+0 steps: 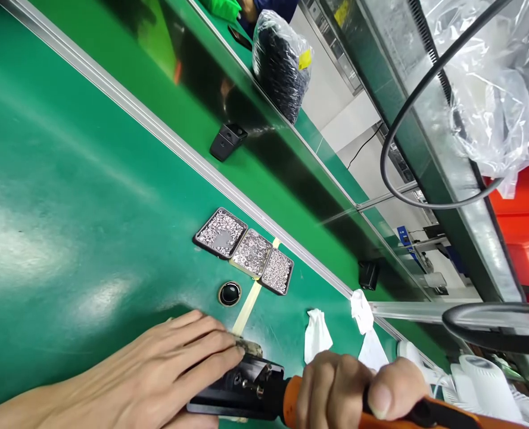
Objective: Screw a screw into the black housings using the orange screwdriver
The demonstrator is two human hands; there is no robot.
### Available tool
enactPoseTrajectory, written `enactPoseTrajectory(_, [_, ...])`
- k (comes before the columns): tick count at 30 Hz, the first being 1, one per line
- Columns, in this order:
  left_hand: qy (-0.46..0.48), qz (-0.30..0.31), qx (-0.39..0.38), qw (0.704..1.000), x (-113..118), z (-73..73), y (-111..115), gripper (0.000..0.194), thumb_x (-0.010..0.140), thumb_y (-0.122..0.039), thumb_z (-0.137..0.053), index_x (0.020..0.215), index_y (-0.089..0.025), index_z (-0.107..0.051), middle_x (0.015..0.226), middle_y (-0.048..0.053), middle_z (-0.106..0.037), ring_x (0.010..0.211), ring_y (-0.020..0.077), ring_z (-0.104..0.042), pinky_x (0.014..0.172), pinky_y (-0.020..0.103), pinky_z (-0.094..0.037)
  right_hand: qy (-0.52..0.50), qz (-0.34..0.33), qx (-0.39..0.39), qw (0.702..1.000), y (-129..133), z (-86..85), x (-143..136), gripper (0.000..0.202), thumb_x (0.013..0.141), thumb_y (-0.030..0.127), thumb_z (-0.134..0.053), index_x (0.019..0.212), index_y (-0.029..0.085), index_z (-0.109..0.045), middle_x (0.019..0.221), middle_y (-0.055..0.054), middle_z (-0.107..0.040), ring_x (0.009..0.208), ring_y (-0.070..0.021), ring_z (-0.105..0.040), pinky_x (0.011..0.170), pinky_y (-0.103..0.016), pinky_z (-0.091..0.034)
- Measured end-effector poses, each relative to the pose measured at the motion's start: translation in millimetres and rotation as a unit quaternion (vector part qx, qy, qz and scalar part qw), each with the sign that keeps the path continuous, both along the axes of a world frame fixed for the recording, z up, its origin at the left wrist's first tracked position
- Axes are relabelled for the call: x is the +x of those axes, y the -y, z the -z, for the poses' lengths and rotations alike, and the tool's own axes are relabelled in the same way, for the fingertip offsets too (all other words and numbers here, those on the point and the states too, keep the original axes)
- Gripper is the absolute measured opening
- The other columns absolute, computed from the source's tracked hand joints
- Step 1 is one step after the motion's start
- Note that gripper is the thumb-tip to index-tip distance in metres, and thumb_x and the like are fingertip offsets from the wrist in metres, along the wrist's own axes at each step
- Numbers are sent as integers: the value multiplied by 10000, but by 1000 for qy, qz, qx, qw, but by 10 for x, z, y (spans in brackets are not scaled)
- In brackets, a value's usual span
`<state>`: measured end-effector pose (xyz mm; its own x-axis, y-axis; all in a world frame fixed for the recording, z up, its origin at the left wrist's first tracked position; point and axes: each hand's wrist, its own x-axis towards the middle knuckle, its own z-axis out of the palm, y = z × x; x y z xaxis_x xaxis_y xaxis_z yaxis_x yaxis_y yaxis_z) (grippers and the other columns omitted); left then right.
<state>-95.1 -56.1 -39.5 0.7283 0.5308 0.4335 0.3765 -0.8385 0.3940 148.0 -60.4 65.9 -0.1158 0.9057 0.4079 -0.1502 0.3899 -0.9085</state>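
Note:
My left hand [175, 369] lies over a black metal part [235, 402] low in the view, its fingers holding the part down. Shiny screws [259, 387] stand in that part. My right hand [358, 387] is wrapped round an orange power screwdriver [293, 396], with the thumb along its body. The driver's dark nose reaches the right end of the black part, close to the screws. Its bit tip is hidden from me. Under the part shows a worn, mottled edge of a pad or block [250, 347].
Beyond my hands sit three trays of small metal hardware, left [211, 229], middle [252, 253] and right [277, 271]. A round black-domed item [229, 293] is nearer. White cloths [317, 336] lie to the right. A metal rail [157, 119] crosses behind; a black cable [387, 143] loops at upper right.

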Motion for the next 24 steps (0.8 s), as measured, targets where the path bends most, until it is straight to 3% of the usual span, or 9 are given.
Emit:
enactPoseTrajectory(2, [-4,-14,10,1000,13,26,19,693,1037,-446,-656,1657,-296,-386,1649,-50,-492,1441,252,-540,1282,417,-365,-15,-57,21,998,-17,19,-53,273,1108,573,-501,1002,333,-575,385,163,-391,214,-67,-338,317,-133,-378])
enactPoseTrajectory(5, [-9,-15,9,1000,14,46,40,694,1035,-443,-658,1656,-297,-385,1660,-67,-472,1455,248,-517,1293,422,-338,4,-71,21,997,-34,-16,-129,296,1138,562,-389,1060,349,-579,392,156,-382,225,-75,-380,324,-129,-412])
enactPoseTrajectory(13, [-25,-11,-18,999,-1,35,81,710,1045,-412,-649,1676,-294,-346,1703,-80,-395,1511,259,-431,1324,447,-242,-87,-207,-8,975,-63,6,-188,314,1126,507,-326,1246,365,-579,460,135,-268,261,-90,-286,333,-178,-405])
enactPoseTrajectory(15, [-27,-15,-21,999,3,44,90,721,1037,-415,-665,1675,-295,-349,1709,-83,-383,1525,255,-409,1336,445,-208,-93,-221,-56,969,-7,4,-107,272,1106,542,-402,1174,378,-608,465,126,-276,274,-91,-287,341,-183,-397])
enactPoseTrajectory(19, [-13,-12,5,1000,12,70,106,658,1053,-443,-626,1650,-282,-402,1707,-98,-386,1536,236,-389,1360,419,-97,-12,-152,-275,949,198,-10,105,370,980,654,-640,817,322,-618,442,97,-360,288,-113,-329,285,-213,-309])
enactPoseTrajectory(22, [1,-17,-13,1000,28,77,120,617,1069,-426,-596,1642,-281,-418,1681,-87,-437,1535,231,-391,1367,412,-62,17,-133,-341,930,315,25,206,494,1024,613,-469,679,281,-590,462,75,-436,286,-86,-349,307,-180,-178])
enactPoseTrajectory(24, [17,-30,-29,999,36,76,108,600,1077,-420,-581,1640,-282,-422,1652,-65,-486,1527,230,-410,1368,415,-78,33,-115,-329,937,332,83,241,559,992,689,-481,619,277,-544,446,66,-431,294,-99,-358,302,-191,-179])
